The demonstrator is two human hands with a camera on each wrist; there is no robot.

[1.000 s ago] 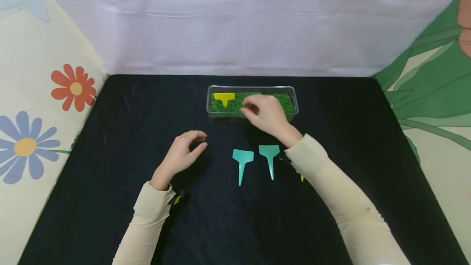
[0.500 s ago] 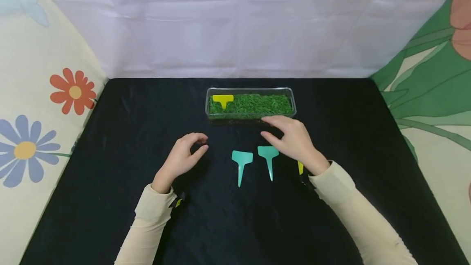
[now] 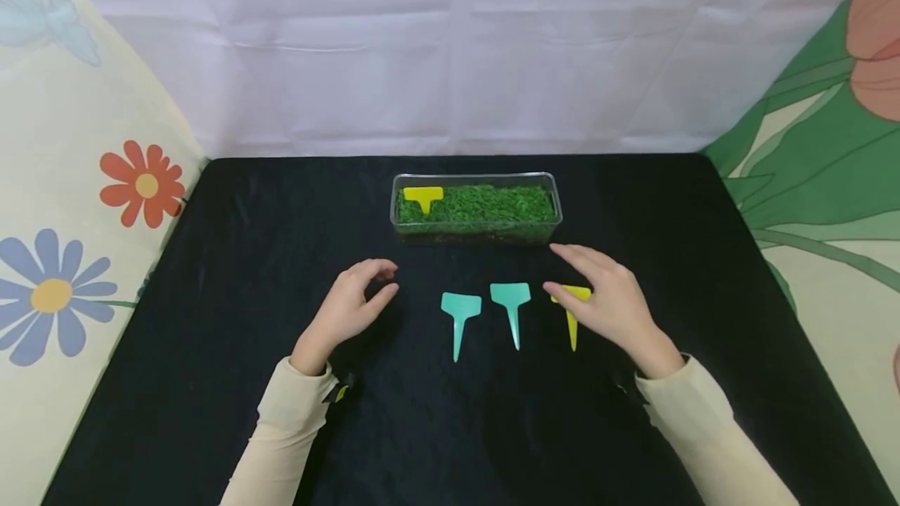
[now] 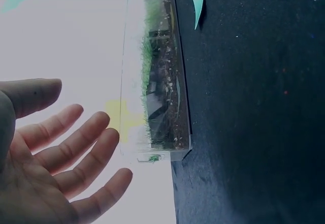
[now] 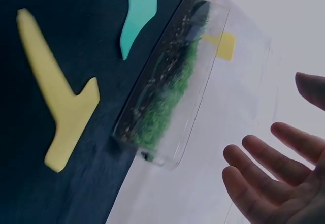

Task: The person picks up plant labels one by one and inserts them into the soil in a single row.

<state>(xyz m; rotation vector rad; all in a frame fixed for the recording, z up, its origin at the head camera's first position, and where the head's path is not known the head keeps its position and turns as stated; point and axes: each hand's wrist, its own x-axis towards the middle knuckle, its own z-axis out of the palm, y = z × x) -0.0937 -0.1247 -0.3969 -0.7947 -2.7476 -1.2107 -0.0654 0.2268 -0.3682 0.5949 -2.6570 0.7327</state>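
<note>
A yellow T-shaped plant label (image 3: 424,197) stands upright in the grass at the left end of a clear planter box (image 3: 478,234). In front of the box lie two teal plant labels (image 3: 461,305) (image 3: 510,295) and another yellow plant label (image 3: 573,328). My right hand (image 3: 610,299) hovers over that yellow label, partly covering its head; the fingers are relaxed and hold nothing. In the right wrist view the whole yellow label (image 5: 68,107) shows, apart from the hand. My left hand (image 3: 344,304) is left of the teal labels, fingers loosely bent, holding nothing.
Green grass (image 3: 492,204) over dark soil fills the box. A black cloth (image 3: 295,213) covers the table. Behind it hangs a white sheet (image 3: 337,61), with flower-printed panels (image 3: 52,295) at both sides.
My right hand has moved from above the planter box back and to the right, to the lying yellow label, its fingers spreading. The left hand stays almost in place.
</note>
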